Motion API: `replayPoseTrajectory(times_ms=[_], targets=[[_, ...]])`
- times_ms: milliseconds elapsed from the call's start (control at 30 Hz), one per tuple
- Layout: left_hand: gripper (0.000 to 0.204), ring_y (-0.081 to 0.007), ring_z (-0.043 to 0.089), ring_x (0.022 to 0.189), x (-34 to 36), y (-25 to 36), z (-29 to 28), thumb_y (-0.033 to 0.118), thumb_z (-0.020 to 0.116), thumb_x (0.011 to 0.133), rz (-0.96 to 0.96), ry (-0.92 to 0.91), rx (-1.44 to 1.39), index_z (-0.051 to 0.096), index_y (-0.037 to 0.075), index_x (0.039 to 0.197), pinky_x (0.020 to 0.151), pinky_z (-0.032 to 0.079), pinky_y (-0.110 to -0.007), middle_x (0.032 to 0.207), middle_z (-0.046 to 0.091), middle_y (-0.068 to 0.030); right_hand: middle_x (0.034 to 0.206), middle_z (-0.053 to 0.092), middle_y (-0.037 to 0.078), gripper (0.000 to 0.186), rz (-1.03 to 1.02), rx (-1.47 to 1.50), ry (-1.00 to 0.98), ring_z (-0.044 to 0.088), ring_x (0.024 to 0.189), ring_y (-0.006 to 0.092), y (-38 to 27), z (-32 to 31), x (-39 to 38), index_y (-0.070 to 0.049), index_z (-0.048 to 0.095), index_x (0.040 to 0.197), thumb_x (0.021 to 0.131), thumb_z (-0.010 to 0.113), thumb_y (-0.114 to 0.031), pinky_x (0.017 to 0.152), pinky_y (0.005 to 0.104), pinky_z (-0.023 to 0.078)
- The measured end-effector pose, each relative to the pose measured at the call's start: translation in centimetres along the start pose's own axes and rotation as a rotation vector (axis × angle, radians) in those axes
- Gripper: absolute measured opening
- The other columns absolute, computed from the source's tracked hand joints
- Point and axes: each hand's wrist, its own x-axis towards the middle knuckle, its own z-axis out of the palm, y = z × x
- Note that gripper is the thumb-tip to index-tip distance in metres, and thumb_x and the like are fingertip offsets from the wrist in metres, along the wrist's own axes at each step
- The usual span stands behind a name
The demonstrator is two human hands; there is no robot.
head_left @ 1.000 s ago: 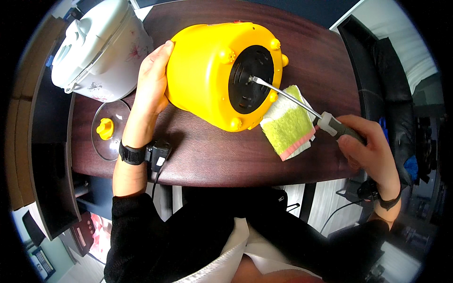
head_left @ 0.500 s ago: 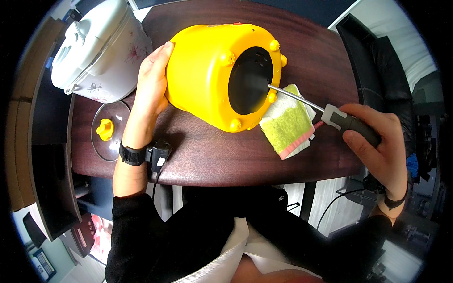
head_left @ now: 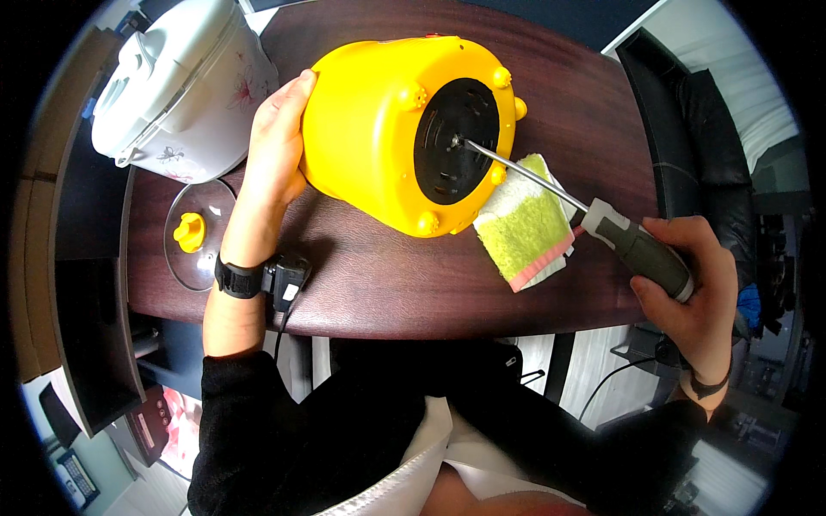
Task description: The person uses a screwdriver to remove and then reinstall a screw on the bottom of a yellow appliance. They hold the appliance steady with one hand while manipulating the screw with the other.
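My left hand (head_left: 274, 138) grips the side of a yellow appliance (head_left: 353, 138), lying tipped over with its knobbly-footed bottom toward the right. In that bottom is a round black slotted plate (head_left: 443, 176) with a small metal fixing at its middle. My right hand (head_left: 697, 288) holds a screwdriver (head_left: 641, 249) by its thick grey handle, the long shaft reaching the middle of the plate. Beneath the shaft lies a folded green-and-white cloth (head_left: 516, 232) with a pink edge, just right of the appliance.
A white lidded appliance (head_left: 202, 129) with flowers stands back left on the dark wood table (head_left: 404, 301). Left of my forearm lies a glass lid (head_left: 206, 267) with a yellow knob (head_left: 191, 232). A black seat (head_left: 705, 155) is at right. A camera-like device (head_left: 288, 279) is strapped to my left wrist.
The screwdriver tip moved right from the plate's middle and has come back to it. My right hand has shifted right and down around the handle. My left hand and the appliance rose slightly.
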Motion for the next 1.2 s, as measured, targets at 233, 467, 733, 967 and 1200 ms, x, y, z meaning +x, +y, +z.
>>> replayPoseTrajectory(times_ms=[233,467,733,967,1200], targets=[[0.032,-0.0109,0.062,0.079,0.0,0.0,0.1,0.029,0.049,0.092,0.007,-0.005,0.003,0.059,0.001,0.104,0.072,0.05,-0.023,0.093,0.064,-0.0054,0.083,0.064,0.013,0.038,-0.09,-0.123,0.013,0.066,0.071,0.0219,0.3,-0.4,0.2,-0.002,0.056,0.101,0.066,0.069,-0.009,0.061,0.0266,0.049],[0.033,-0.0112,0.063,0.075,-0.1,0.1,0.3,0.03,0.048,0.092,0.016,0.021,0.037,0.057,0.001,0.104,0.07,0.05,-0.023,0.091,0.065,-0.0066,0.073,0.062,0.011,0.035,-0.103,-0.13,0.049,0.065,0.064,0.0191,0.6,-0.3,0.6,-0.002,0.057,0.099,0.068,0.07,-0.013,0.055,0.0249,0.047],[0.033,-0.011,0.062,0.08,0.2,0.1,0.5,0.029,0.049,0.092,-0.004,0.003,0.022,0.058,0.001,0.106,0.074,0.049,-0.023,0.094,0.064,-0.0056,0.076,0.063,0.013,0.036,-0.147,-0.182,0.096,0.065,0.065,0.0186,0.3,-0.4,-0.1,-0.001,0.055,0.097,0.069,0.073,-0.013,0.056,0.025,0.047],[0.032,-0.0106,0.061,0.079,0.0,0.0,0.3,0.028,0.048,0.092,-0.003,0.015,0.011,0.058,0.001,0.105,0.073,0.049,-0.023,0.093,0.064,-0.0053,0.079,0.063,0.015,0.033,-0.179,-0.166,0.047,0.065,0.066,0.0197,-0.2,-0.5,0.0,0.002,0.054,0.096,0.073,0.071,-0.016,0.056,0.0251,0.048],[0.031,-0.0097,0.061,0.078,-0.2,0.1,0.4,0.028,0.048,0.093,-0.001,0.02,0.015,0.058,0.001,0.103,0.072,0.049,-0.022,0.092,0.064,-0.0045,0.08,0.063,0.015,0.035,-0.161,-0.161,0.013,0.065,0.065,0.0197,-0.4,-0.7,0.0,0.002,0.054,0.098,0.074,0.071,-0.018,0.055,0.025,0.048]])
